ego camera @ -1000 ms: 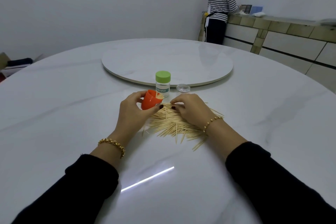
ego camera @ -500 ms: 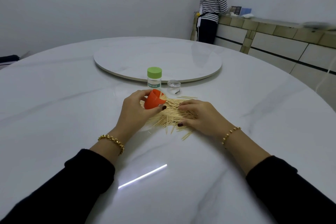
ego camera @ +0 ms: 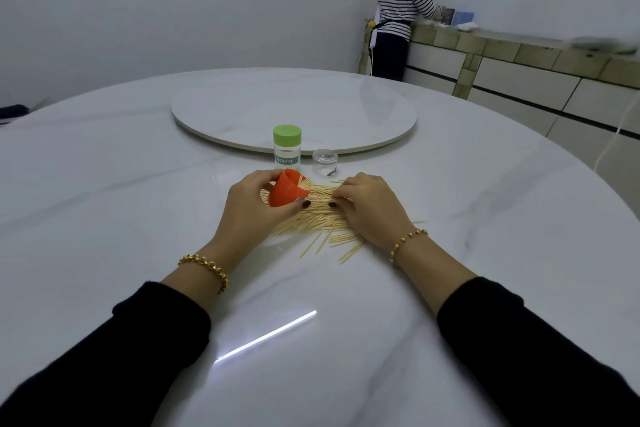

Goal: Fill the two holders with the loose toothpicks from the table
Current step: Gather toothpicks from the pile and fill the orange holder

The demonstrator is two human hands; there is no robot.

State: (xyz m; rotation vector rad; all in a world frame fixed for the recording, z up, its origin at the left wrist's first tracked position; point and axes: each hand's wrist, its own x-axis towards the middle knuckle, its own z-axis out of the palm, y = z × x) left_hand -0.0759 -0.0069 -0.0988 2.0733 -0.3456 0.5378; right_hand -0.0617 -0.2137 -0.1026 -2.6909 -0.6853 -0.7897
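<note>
Clamping orange holder (ego camera: 284, 193): L grip (ego camera: 252, 215) | R grip (ego camera: 370, 208) hides toothpicks (ego camera: 311, 222), pinch unclear

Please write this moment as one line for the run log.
left hand: holds orange holder tilted, some toothpicks inside | right hand: fingers curled on toothpick pile | green-lid holder: upright, lid on

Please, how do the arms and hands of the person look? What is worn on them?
Both arms wear long black sleeves, the left sleeve and the right sleeve, ending before the wrists. Each wrist carries a gold-coloured bracelet: a chain of round links on the left, a string of small beads on the right. The left hand and the right hand have dark-painted nails.
</note>
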